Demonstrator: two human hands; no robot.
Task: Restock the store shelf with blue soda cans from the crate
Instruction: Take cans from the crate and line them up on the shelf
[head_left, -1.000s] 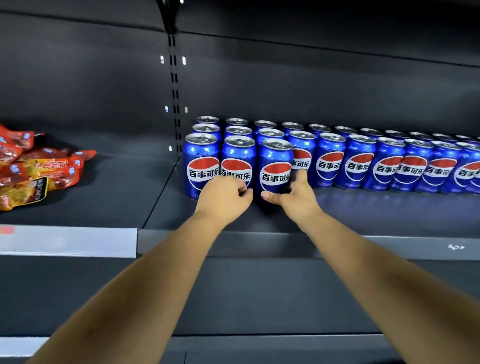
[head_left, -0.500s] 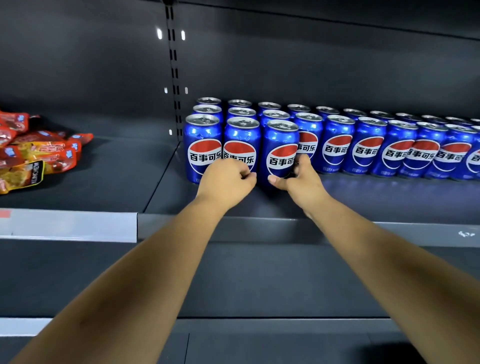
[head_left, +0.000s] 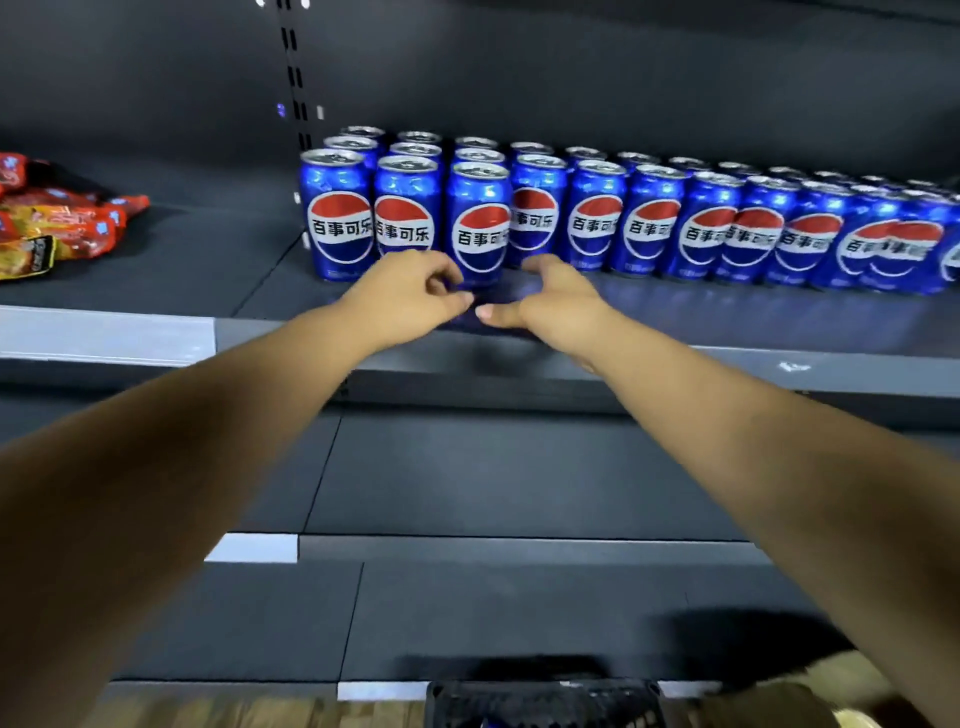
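Left hand (head_left: 410, 296): fingers loosely curled, empty.
Right hand (head_left: 553, 301): fingers relaxed, empty.
Front can (head_left: 479, 223): best nudged flush, label forward, on shelf (head_left: 727, 332).

The row of blue soda cans (head_left: 649, 223) runs off the right edge, and the far right ones smear into blur, their labels unreadable. Back-row cans show only their silver tops. The left hand (head_left: 410, 296) hides the foot of the second front can (head_left: 408, 218); whether the fingers touch any can cannot be told. The right hand (head_left: 550, 301) covers the shelf (head_left: 727, 322) before the cans. The snack packets (head_left: 57, 223) are cut by the left edge. The black crate (head_left: 540, 701) is mostly cut off below, its contents hidden. Both arms leave the picture.
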